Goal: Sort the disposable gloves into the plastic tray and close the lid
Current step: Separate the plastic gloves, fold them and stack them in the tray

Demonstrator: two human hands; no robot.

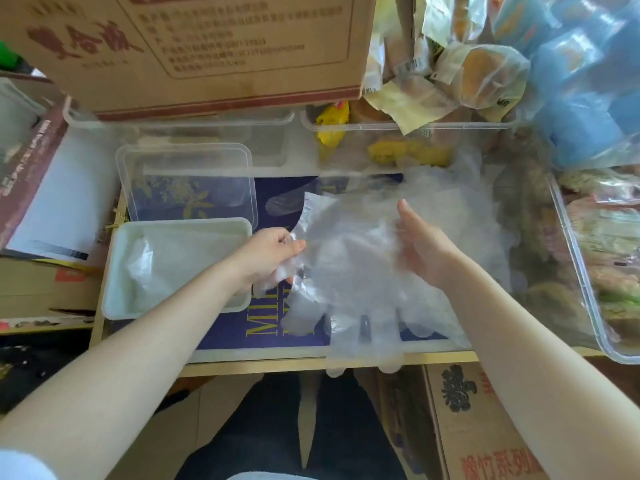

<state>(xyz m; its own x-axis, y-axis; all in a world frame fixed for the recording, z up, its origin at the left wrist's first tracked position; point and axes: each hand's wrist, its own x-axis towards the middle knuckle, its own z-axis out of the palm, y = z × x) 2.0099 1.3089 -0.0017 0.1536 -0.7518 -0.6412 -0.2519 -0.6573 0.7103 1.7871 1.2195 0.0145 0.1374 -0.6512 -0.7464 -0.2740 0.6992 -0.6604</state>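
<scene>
**Gloves half gathered, tray waiting at the left**

While the left hand (273, 252) pinches the edge of a clear glove (346, 271), the right hand (420, 245) lies open, fingers straight, against the loose heap of gloves (433, 209) spread over the table (311, 365). Sorting step is in hand. White tray (116, 271) sits just left of the left hand, already holding some crumpled film, probably gloves, though the blur leaves that unsure. Clear lid (187, 150) lies just behind the tray, off it. Next move likely calls for carrying the pinched glove left over the tray rim, keeping the limp film bunched. Surface: dark blue printed sheet (270, 330) over a pale wooden top. Around: cardboard box (194, 46) behind, clear bins of wrapped snacks (450, 98) to the right, cartons (485, 427) on the floor.
</scene>
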